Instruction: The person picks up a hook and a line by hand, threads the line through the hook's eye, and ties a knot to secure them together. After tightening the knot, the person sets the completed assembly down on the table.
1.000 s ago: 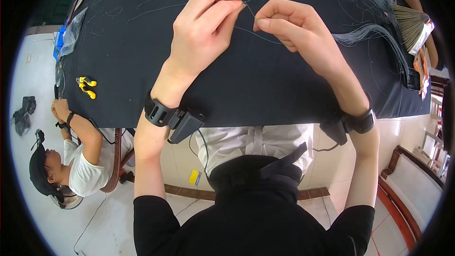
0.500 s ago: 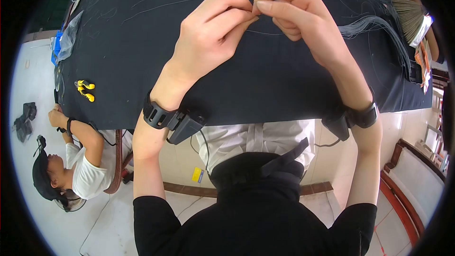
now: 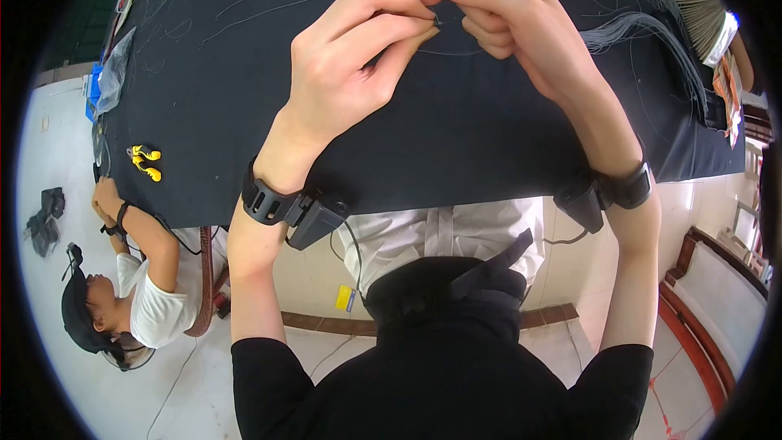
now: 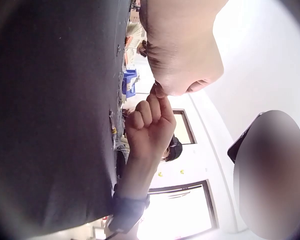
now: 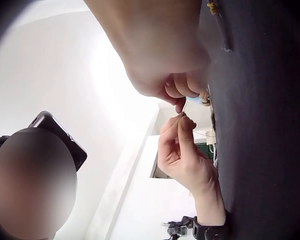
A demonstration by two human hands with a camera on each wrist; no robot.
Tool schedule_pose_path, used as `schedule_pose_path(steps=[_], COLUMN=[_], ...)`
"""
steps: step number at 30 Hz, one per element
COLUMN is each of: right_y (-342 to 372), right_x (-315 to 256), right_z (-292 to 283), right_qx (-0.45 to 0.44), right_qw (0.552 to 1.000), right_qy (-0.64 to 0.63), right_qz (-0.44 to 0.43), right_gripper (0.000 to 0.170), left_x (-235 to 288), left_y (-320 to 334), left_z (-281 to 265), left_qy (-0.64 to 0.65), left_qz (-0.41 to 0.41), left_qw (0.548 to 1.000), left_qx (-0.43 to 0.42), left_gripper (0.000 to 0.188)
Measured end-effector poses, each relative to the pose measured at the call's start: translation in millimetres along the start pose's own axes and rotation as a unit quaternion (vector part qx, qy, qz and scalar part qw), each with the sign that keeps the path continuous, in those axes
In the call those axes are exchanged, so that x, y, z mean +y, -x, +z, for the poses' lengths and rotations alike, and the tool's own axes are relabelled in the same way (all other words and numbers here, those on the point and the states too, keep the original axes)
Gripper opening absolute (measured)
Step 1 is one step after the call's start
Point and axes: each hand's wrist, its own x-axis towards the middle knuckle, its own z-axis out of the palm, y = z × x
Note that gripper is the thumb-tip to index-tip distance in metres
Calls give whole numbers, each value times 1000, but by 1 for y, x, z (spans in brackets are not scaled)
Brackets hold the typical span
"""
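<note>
Over the far part of the black-covered table, my left hand (image 3: 338, 65) pinches a thin grey cord (image 3: 285, 6) between thumb and fingertips, where a small dark bit pokes out. Just above and to the right, my right hand (image 3: 529, 28) pinches a fine strand between thumb and index finger, its other fingers curled. Two long tails of cord trail left behind the left hand, and another strand (image 3: 452, 54) runs rightward under the hands. In the right wrist view the left hand (image 5: 187, 155) faces the right fingertips, with a short pale strand between them.
A bundle of grey cords (image 3: 627, 28) lies at the right, running to a black holder (image 3: 715, 111). Yellow-handled pliers (image 3: 147, 165) rest on the left of the tablecloth (image 3: 456, 138). Loose strands and a plastic bag (image 3: 114, 73) are at the left. Another person (image 3: 159, 301) sits at the left.
The right hand came in to the left fingertips, then drew up and slightly away with the strand. The left hand shifted a little right and down, keeping its pinch.
</note>
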Motion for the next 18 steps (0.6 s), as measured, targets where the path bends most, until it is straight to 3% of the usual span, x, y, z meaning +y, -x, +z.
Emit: schedule_pose_path(steps=[18], right_y=[0], right_x=[-6], right_z=[0], right_qx=[-17], right_qw=[996], right_qy=[-52], right_qz=[75], right_gripper=[21], left_x=[2], left_y=[0], left_z=[-2], left_qy=[23], left_qz=[-3], left_qw=[1000], left_qx=[13], left_gripper=[13])
